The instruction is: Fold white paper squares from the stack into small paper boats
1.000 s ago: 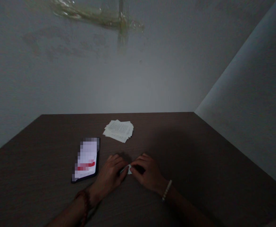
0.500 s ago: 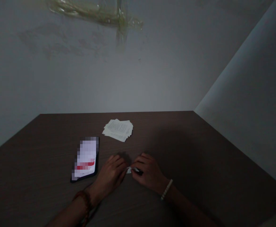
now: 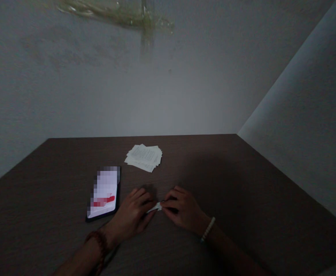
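Note:
A small white piece of folded paper point(image 3: 155, 207) lies on the dark brown table point(image 3: 242, 199) between my two hands. My left hand point(image 3: 133, 216) has its fingers curled and pinches the paper's left end. My right hand point(image 3: 182, 211) pinches the right end, fingers bent over it. Both wrists rest low over the table; the left wears a brown bead bracelet, the right a pale bead bracelet. Most of the paper is hidden under my fingertips.
A lit phone point(image 3: 104, 191) lies left of my left hand. A loose pile of small printed paper sheets point(image 3: 144, 157) sits farther back. Grey walls meet behind and to the right of the table.
The hands stay in place; the paper between them looks flatter and more stretched out sideways than a second ago. My right wrist has shifted slightly to the right.

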Demonstrator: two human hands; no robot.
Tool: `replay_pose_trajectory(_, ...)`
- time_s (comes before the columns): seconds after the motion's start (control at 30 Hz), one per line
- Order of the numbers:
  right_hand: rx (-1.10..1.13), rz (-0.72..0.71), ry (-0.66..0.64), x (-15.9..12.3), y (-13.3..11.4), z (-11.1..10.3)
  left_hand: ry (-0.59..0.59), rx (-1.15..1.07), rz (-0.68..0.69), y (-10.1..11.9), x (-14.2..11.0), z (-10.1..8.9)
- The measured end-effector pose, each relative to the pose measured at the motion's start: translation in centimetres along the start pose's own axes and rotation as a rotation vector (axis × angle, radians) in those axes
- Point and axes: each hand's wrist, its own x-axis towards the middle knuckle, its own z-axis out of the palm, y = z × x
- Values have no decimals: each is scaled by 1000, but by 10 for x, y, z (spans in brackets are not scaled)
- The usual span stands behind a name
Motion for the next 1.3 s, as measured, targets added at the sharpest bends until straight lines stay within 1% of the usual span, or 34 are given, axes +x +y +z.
replay_pose_trajectory(0.17, 3, 11, -24, 0, -3, -3, -24, -39, 17, 1, 0, -2)
replay_pose_trajectory(0.37, 39, 80, 13, 3, -4, 1, -16, -58, 31, 0, 0, 0)
replay_pose_trajectory(0.63, 48, 165, 14, 3, -5, 3, -21, -87, -20, 2, 2, -3)
replay_pose_trajectory(0.83, 146, 176, 51, 5, -7, 6, -38, -153, -51, 1, 2, -1)
replay_pose_trajectory(0.9, 198, 164, 87, 5, -6, 7, -9, -179, -57, 0, 2, -2)
replay_pose_trajectory(0.97, 230, 150, 118, 5, -5, 8, 46, -180, -52, -1, 1, -2)
replay_pose_trajectory(1.1, 226, 129, 156, 5, -4, 11, 126, -142, 15, -3, 0, -2)
replay_pose_trajectory(1.17, 213, 123, 160, 5, -4, 11, 140, -120, 36, -3, 0, -1)
replay_pose_trajectory(1.3, 174, 111, 125, 6, -7, 9, 140, -59, 51, -2, -1, 0)
